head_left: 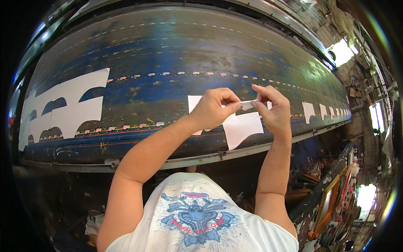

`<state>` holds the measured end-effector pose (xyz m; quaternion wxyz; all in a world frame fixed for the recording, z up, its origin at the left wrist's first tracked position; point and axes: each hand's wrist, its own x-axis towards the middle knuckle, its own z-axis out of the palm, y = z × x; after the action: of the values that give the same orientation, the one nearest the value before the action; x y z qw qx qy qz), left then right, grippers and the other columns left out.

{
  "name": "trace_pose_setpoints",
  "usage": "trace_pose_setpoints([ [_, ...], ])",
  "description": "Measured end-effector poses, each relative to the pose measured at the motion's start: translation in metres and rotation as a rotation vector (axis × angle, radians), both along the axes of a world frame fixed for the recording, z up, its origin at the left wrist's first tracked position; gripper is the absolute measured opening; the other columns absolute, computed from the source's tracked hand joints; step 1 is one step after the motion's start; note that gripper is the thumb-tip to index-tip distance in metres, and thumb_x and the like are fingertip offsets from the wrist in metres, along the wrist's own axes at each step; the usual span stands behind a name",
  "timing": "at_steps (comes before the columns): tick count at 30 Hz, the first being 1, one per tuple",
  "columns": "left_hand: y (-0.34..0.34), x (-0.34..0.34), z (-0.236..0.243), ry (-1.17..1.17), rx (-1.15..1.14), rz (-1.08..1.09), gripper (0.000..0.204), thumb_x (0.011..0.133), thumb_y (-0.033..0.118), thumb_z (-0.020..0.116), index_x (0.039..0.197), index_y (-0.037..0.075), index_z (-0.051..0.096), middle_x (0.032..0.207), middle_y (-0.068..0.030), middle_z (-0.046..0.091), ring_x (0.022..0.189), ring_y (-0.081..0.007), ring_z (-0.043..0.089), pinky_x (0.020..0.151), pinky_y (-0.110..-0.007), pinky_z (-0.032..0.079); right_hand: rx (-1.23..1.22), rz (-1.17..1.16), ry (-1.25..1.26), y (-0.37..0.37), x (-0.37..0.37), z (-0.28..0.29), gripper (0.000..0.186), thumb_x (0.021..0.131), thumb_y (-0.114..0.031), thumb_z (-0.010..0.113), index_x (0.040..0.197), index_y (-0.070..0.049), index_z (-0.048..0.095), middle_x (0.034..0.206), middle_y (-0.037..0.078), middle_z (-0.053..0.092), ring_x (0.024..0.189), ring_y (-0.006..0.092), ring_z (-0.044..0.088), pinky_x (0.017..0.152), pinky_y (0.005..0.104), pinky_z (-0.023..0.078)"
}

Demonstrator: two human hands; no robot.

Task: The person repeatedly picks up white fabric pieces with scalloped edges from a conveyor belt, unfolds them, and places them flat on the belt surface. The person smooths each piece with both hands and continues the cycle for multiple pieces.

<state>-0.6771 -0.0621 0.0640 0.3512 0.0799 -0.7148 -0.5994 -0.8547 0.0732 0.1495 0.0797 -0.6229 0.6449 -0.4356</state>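
1. A small white strip [248, 104] is held up over the near half of the long dark table [168, 96], right of the table's middle. Its long side is turned mostly along the table, with the right end a bit higher.
2. One end is pinched by the left hand [212, 108], with the fingers curled in to the thumb.
3. The other end seems to be pinched by the right hand [275, 112]; one finger is lifted away, and the grip is partly hidden. Neither hand is nearer, as an end is reached by each.
4. Just below the strip, a white piece [243, 129] is seen at the table's near edge. Whether it is joined to the strip cannot be told.
5. Another white piece [194, 101] on the table is partly covered by the left hand.
6. Big white pieces [90, 109] are laid at the table's left end, and a row of small white pieces [308, 111] is seen toward its right end.
7. Nothing is seen between the hands but the strip.
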Motion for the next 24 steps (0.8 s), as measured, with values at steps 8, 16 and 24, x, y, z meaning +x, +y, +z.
trace_pose_setpoints([
  [8, 0.007, -0.015, -0.015, -0.223, -0.047, -0.044, 0.021, 0.099, 0.023, 0.082, 0.104, 0.003, 0.078, 0.091, -0.0127, 0.079, 0.078, -0.0205, 0.072, 0.074, -0.038, 0.057, -0.272, 0.153, -0.485, 0.006, -0.021, -0.008, 0.009, 0.101, -0.004, 0.077, 0.096, -0.001, 0.070, 0.100, 0.008, 0.075, 0.095, 0.0184, 0.069, 0.095, 0.0354, 0.054],
  [16, -0.003, -0.016, -0.041, -0.228, -0.323, 0.332, 0.026, 0.084, 0.010, 0.082, 0.110, 0.007, 0.082, 0.105, -0.0140, 0.079, 0.095, -0.0342, 0.077, 0.087, -0.043, 0.060, -0.432, 0.115, -0.413, 0.029, -0.072, 0.013, 0.011, 0.094, -0.006, 0.086, 0.095, -0.002, 0.077, 0.094, 0.007, 0.077, 0.080, 0.0099, 0.066, 0.077, 0.0248, 0.053],
  [24, 0.023, -0.028, -0.026, 0.101, -0.515, 0.567, 0.022, 0.081, -0.002, 0.078, 0.103, 0.003, 0.075, 0.099, -0.0133, 0.076, 0.092, -0.0351, 0.074, 0.082, -0.045, 0.059, -0.157, 0.454, -0.025, -0.024, 0.012, 0.032, 0.017, 0.078, -0.004, 0.095, 0.081, -0.005, 0.079, 0.067, 0.004, 0.069, 0.053, 0.0065, 0.053, 0.050, 0.0262, 0.034],
])
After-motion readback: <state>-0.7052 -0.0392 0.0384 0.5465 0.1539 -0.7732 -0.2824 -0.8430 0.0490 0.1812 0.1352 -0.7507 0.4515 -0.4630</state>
